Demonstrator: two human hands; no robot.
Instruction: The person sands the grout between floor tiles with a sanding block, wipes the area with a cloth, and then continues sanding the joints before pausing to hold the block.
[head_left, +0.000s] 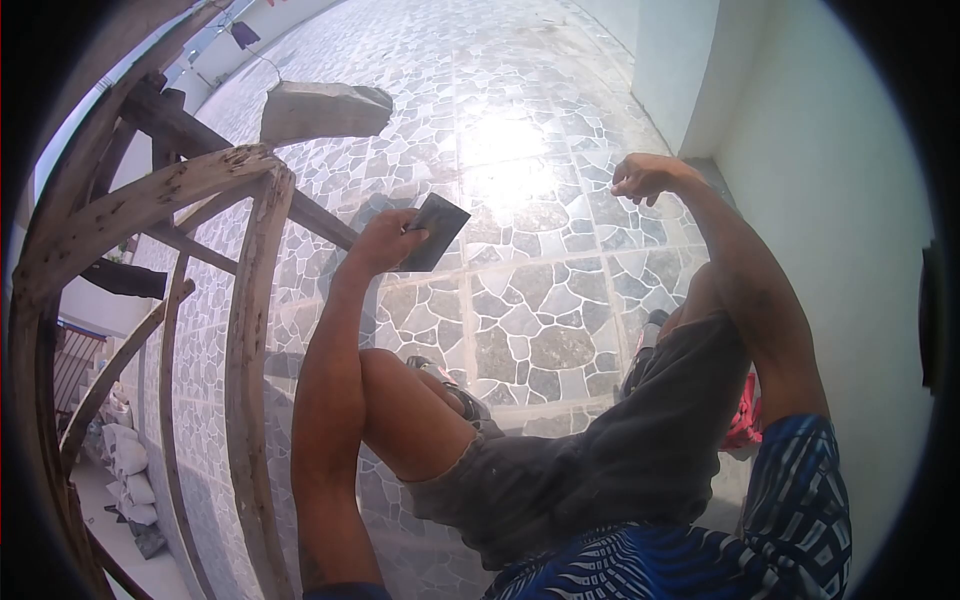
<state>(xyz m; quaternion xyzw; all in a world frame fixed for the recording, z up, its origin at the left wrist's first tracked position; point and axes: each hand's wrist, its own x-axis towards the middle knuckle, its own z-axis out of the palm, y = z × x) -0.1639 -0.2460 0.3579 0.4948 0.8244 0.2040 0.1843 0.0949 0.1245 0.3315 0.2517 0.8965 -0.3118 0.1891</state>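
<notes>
A dark, flat, rectangular piece [438, 232] is gripped by my left hand [386, 240], with the thumb lying across its face. Its exact kind is not clear. That hand is over the stone-patterned floor, just right of a wooden frame [256, 340]. Out in front of the pale wall, my right hand [650, 180] hangs in the air with its fingers curled inward. Whatever those fingers may hold is hidden or too small to make out. The two hands are well apart.
Rough timber legs and braces fill the left side. A grey-brown block [326, 110] stands beyond the frame. A pale wall [835, 220] rises close on the right. Something red [743, 418] lies by my thigh, and pale sacks [128, 470] are heaped at lower left.
</notes>
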